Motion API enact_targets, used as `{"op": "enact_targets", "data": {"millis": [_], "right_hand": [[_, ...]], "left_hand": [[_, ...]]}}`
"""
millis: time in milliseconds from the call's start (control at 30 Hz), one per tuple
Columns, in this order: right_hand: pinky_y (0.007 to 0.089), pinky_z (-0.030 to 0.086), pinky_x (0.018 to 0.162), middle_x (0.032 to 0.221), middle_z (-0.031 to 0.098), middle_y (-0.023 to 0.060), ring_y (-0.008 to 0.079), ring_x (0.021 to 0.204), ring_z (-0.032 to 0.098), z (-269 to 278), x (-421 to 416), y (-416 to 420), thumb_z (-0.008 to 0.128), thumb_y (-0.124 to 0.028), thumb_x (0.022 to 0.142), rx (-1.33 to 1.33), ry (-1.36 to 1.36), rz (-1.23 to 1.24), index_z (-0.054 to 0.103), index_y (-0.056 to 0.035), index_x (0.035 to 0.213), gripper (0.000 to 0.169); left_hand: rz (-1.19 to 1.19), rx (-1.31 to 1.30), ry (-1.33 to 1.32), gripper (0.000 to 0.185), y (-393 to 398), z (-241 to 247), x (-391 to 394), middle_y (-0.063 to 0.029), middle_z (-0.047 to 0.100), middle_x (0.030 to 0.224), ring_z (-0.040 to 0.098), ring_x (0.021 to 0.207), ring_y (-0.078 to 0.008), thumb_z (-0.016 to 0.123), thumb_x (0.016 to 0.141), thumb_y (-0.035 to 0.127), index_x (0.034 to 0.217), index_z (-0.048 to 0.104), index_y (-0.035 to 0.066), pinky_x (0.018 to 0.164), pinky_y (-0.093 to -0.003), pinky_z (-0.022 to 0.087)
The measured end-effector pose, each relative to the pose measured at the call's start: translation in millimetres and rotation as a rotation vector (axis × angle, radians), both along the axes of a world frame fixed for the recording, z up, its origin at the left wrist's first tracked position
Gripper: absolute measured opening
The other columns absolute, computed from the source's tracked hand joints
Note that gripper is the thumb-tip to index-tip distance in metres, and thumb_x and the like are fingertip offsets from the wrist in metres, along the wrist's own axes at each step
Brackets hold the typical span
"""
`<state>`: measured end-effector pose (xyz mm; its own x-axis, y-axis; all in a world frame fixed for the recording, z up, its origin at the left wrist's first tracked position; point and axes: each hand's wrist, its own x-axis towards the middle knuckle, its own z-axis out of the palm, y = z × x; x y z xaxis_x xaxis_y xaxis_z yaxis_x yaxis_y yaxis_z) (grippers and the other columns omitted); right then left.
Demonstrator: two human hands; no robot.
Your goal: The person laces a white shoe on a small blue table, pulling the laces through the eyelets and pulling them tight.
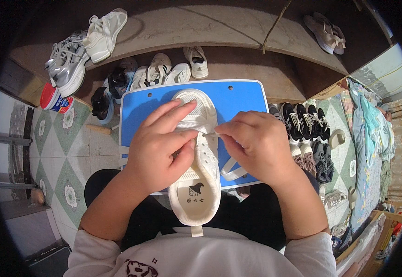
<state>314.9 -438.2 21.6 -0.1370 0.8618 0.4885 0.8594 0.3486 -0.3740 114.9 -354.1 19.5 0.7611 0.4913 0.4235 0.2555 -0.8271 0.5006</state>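
A white sneaker (189, 207) lies lengthwise on a blue board with a white rim (138, 107), its toe pointing away from me and its heel hanging over the near edge. My left hand (164, 145) rests across the sneaker's left side, fingers spread over the toe and lower lacing. At the right row of eyelets, my right hand (253, 142) pinches a white shoelace (212, 134) between thumb and forefinger. A loop of lace (234, 172) hangs beneath that hand onto the board. The upper eyelets on the right side carry no lace. A drawing and writing mark the insole.
Several sneakers stand on a wooden shelf (242, 65) beyond the board. A red-lidded bucket (56, 98) is at left on the tiled floor (100, 145). Rows of black sneakers (303, 117) line the right side, near a bed with patterned bedding (369, 166).
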Motion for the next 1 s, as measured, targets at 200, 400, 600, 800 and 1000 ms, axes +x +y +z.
{"op": "enact_targets", "data": {"millis": [200,400,600,800,1000], "right_hand": [[0.0365,0.047,0.059,0.073,0.06,0.0038,0.0236,0.066,0.061,-3.0,-4.7,0.1,0.071,-0.014,0.069,0.041,-0.051,0.019,0.068,-0.0101,0.083,0.015],[0.0373,0.046,0.058,0.071,0.058,0.004,0.0243,0.066,0.06,-13.2,-13.4,2.2,0.071,-0.016,0.07,0.038,-0.029,0.002,0.067,-0.0104,0.084,0.015],[0.0378,0.046,0.058,0.071,0.058,0.0051,0.0255,0.065,0.06,-17.5,-17.7,4.6,0.069,-0.015,0.072,0.02,-0.02,-0.009,0.062,-0.0096,0.079,0.011],[0.0389,0.048,0.058,0.07,0.06,0.0062,0.0258,0.063,0.061,8.4,-15.2,0.0,0.072,-0.02,0.071,0.081,0.035,-0.002,0.061,-0.0076,0.075,0.017],[0.0391,0.049,0.048,0.058,0.06,0.0122,0.0304,0.053,0.061,13.1,-42.8,-18.7,0.066,-0.03,0.074,-0.349,-0.021,-0.065,0.059,-0.0055,0.059,0.029]], "left_hand": [[0.036,-0.08,0.066,0.018,2.7,-9.0,-2.9,-0.0158,0.06,0.127,0.053,0.119,-0.0357,0.066,0.069,-0.001,0.086,0.071,-0.001,0.1,-0.0399,0.041],[0.089,-0.056,0.066,0.016,-3.2,-11.7,5.7,-0.0132,0.061,0.126,0.053,0.12,-0.0335,0.07,0.068,-0.001,0.084,0.07,0.0,0.099,-0.0386,0.042],[0.132,0.008,0.02,0.014,-3.2,-17.3,7.9,-0.0105,0.064,0.12,0.056,0.114,-0.0329,0.071,0.068,0.0,0.081,0.068,0.001,0.096,-0.0397,0.045],[0.13,0.011,-0.024,0.013,-4.8,-13.6,5.2,-0.0093,0.065,0.114,0.059,0.107,-0.0314,0.07,0.067,-0.001,0.079,0.067,0.002,0.091,-0.0392,0.047],[0.107,0.126,-0.01,0.012,-0.9,-6.1,-1.5,-0.0078,0.066,0.11,0.06,0.105,-0.0296,0.07,0.067,0.001,0.078,0.067,0.003,0.088,-0.0386,0.048]]}}
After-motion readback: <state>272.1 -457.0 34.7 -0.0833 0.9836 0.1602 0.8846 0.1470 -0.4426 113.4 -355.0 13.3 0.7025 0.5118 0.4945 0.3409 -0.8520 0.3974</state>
